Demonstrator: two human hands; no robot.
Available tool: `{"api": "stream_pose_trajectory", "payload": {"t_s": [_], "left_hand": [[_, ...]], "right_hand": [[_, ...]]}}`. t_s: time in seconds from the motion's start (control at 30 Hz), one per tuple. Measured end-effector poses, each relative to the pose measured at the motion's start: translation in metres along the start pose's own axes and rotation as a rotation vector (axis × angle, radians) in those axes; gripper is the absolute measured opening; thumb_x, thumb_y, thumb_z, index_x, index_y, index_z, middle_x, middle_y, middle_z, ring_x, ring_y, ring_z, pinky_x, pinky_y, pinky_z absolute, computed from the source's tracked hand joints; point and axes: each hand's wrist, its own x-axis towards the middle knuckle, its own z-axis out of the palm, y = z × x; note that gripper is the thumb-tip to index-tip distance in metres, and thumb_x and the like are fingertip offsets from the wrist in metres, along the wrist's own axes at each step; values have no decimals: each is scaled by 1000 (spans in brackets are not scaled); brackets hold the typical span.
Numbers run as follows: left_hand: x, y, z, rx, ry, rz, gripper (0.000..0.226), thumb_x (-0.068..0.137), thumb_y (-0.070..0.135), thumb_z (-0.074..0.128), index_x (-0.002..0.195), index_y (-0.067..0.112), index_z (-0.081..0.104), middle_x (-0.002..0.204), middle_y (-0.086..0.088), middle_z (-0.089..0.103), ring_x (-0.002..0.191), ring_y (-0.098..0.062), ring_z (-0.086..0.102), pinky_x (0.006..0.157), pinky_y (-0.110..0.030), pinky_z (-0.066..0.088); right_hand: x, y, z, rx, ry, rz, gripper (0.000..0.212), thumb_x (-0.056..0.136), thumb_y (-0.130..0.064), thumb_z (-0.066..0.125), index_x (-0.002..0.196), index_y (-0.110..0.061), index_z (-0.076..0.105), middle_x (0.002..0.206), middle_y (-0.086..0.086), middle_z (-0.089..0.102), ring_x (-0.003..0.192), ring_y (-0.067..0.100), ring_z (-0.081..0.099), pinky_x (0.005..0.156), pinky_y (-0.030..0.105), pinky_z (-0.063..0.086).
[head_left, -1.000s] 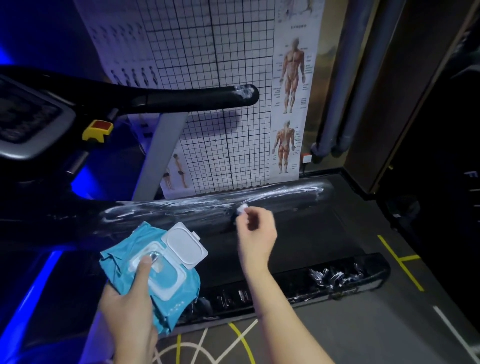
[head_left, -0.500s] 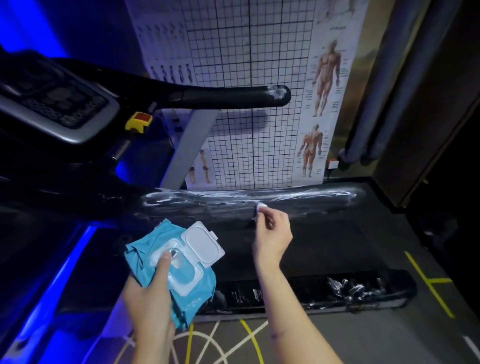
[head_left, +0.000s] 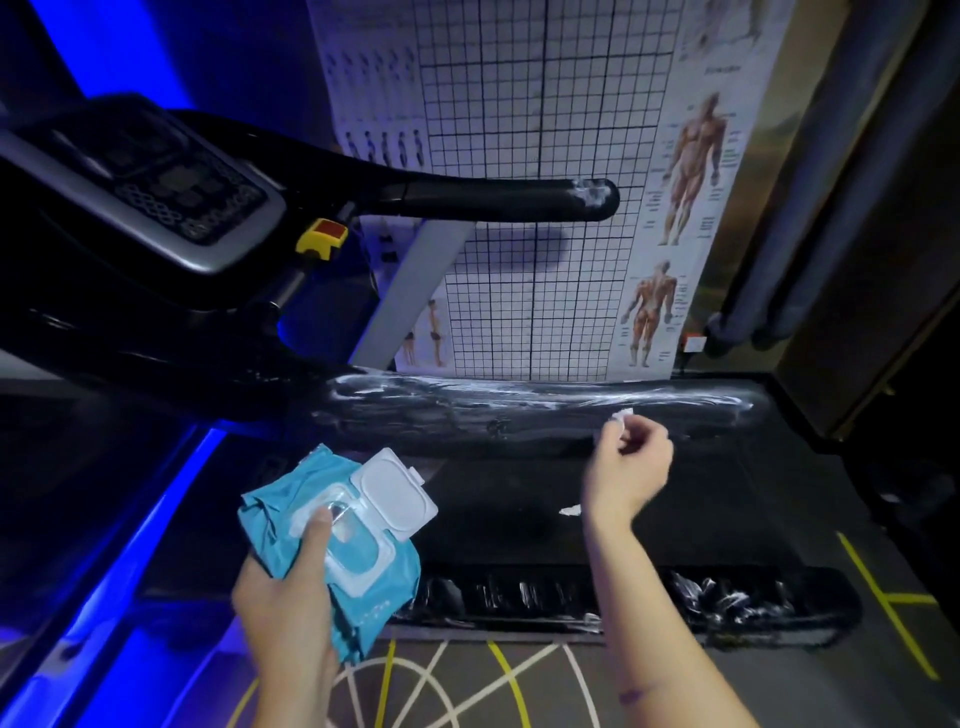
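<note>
My left hand (head_left: 291, 597) grips a teal pack of wet wipes (head_left: 337, 551); its white flip lid (head_left: 395, 491) stands open and my thumb presses on the dispensing window. My right hand (head_left: 626, 465) pinches a small white scrap of wipe (head_left: 621, 415) between thumb and fingertips, held just in front of the far side rail (head_left: 519, 410) of a black treadmill. That rail is smeared with white streaks. Another small white scrap (head_left: 570, 511) lies on the black running belt (head_left: 493, 509) beside my right wrist.
The treadmill console (head_left: 156, 182) with a yellow and red safety key (head_left: 322, 236) is at the upper left. A black handrail (head_left: 498, 197) sticks out to the right, white-smeared at its tip. The near side rail (head_left: 623, 597) also carries white smears. A grid and anatomy poster (head_left: 545, 182) covers the wall behind.
My right hand with the scrap has moved to the right along the far rail. The view has swung left, bringing the console further in. The left hand keeps its hold on the pack.
</note>
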Motion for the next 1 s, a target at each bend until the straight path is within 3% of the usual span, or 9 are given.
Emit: {"api": "stream_pose_trajectory", "payload": {"t_s": [0.1,0.23,0.37,0.57,0.7,0.8,0.93,1.0], "left_hand": [[1,0,-4,-8,14,-10,20,90,22,86,106,26,75,103,1,80,94,-27,78,91,-55,61],[4,8,-13,-20,-5,-16,22,91,21,84,109,27,74,100,2,80,90,-22,78,87,-50,61],[11,17,-31,-29,7,-2,26,91,23,84,115,27,76,99,4,82,87,-19,80,85,-47,62],[21,22,-49,-64,34,-34,34,91,24,84,123,25,73,105,1,79,91,-23,79,83,-46,62],[31,29,-61,-76,35,-37,33,91,23,84,122,26,72,106,-1,79,93,-26,78,88,-52,62],[39,34,-72,-80,36,-43,34,92,23,82,124,26,71,108,-1,79,94,-26,78,89,-53,62],[46,42,-88,-82,38,-41,34,92,21,82,124,24,70,106,-1,78,90,-24,77,85,-47,61],[51,46,-98,-84,40,-36,34,92,21,82,124,24,70,103,1,77,88,-22,76,80,-43,61]], "right_hand": [[-18,-1,14,-27,-105,-13,9,85,-14,62,91,-20,61,92,4,64,84,21,60,79,25,42],[-83,-5,44,-70,-379,-184,11,85,-5,64,90,-15,64,90,-1,62,79,9,54,76,11,37],[-121,-18,68,-90,-474,-256,11,90,-9,63,98,-13,69,96,0,58,77,12,56,73,20,43],[-149,-31,87,-146,-781,-419,12,94,-12,65,103,-15,72,99,2,58,81,20,62,78,37,52],[-148,-34,76,-170,-750,-548,18,87,-11,70,103,-18,70,98,-3,54,74,15,58,68,32,50],[-156,-46,82,-235,-782,-767,23,83,-8,69,104,-17,66,94,-3,49,68,13,47,53,28,37],[-185,-68,114,-304,-861,-1045,18,86,-14,61,103,-10,65,96,5,54,78,25,56,47,34,46],[-202,-75,128,-315,-869,-1103,17,87,-13,59,103,-8,64,96,8,55,74,28,57,43,36,46]]}}
